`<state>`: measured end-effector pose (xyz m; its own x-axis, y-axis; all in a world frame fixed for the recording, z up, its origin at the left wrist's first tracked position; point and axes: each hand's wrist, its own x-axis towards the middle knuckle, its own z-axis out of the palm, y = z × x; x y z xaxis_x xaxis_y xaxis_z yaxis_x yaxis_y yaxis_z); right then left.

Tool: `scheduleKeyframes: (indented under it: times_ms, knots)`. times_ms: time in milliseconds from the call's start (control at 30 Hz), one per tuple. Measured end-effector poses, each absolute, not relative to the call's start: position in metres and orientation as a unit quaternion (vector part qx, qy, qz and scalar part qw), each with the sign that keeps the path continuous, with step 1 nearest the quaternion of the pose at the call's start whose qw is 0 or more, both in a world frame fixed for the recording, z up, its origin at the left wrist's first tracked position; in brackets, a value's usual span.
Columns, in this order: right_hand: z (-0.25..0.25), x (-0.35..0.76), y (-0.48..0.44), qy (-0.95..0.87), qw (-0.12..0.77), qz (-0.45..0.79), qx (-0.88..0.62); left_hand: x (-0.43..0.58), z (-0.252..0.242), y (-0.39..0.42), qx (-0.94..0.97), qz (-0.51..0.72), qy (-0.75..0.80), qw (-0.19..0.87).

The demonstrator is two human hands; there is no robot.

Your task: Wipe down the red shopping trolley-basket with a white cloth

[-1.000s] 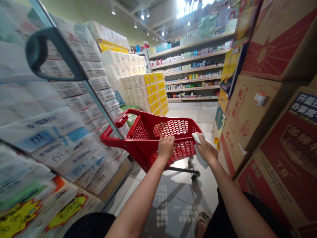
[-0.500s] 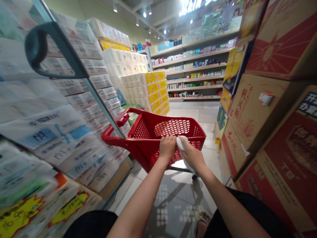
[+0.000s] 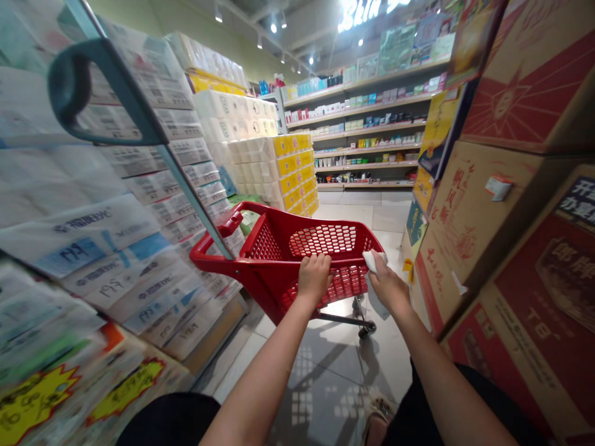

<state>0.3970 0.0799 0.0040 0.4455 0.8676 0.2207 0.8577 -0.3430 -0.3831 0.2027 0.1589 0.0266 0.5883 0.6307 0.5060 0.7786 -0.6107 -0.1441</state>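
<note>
In front of me a red plastic shopping basket cart (image 3: 260, 282) stands side-on, its perforated basket on a wheeled metal frame. My left hand (image 3: 314, 277) is closed over the near rim, fingers curled to the inside. A white cloth (image 3: 375, 263) is pinched in my right hand (image 3: 389, 286), pressed to the rim at the right front corner. Part of the cloth hangs down outside the basket. From the cart's left end a grey metal pole with a dark loop handle (image 3: 106, 93) slants up to the upper left.
Stacked packs of tissue paper (image 3: 139, 266) line the left side, with yellow price signs (image 3: 127, 387) low down. Cardboard cartons (image 3: 474, 210) are piled close on the right. Shelves of small boxes and bottles (image 3: 367, 127) stand at the back. A cart wheel (image 3: 367, 329) rests on the tiled floor.
My right hand has slid the cloth rightward along the rim, from beside my left hand to the front corner. My left hand keeps its hold, and the cart has hardly moved.
</note>
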Motion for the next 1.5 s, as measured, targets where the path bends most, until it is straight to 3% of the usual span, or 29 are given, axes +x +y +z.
scheduleKeyframes:
  times_ms: [233,600,900,1233,1500]
  knots:
    - [0.014,0.32,0.078,-0.652,0.215,0.005,-0.727,0.203,0.026,0.156,-0.868,-0.216,-0.411,0.178]
    - [0.011,0.397,0.078,-0.53,0.232,0.007,-0.816,0.203,0.028,0.153,-0.875,-0.207,-0.405,0.166]
    - [0.015,0.318,0.082,-0.651,0.253,0.03,-0.715,0.205,0.027,0.152,-0.868,-0.208,-0.41,0.189]
    - [0.004,0.376,0.085,-0.588,0.258,0.019,-0.766,0.191,0.048,0.147,-0.89,-0.217,-0.356,0.183]
    - [0.004,0.384,0.093,-0.557,0.275,0.047,-0.782,0.154,0.055,0.163,-0.844,-0.188,-0.455,0.215]
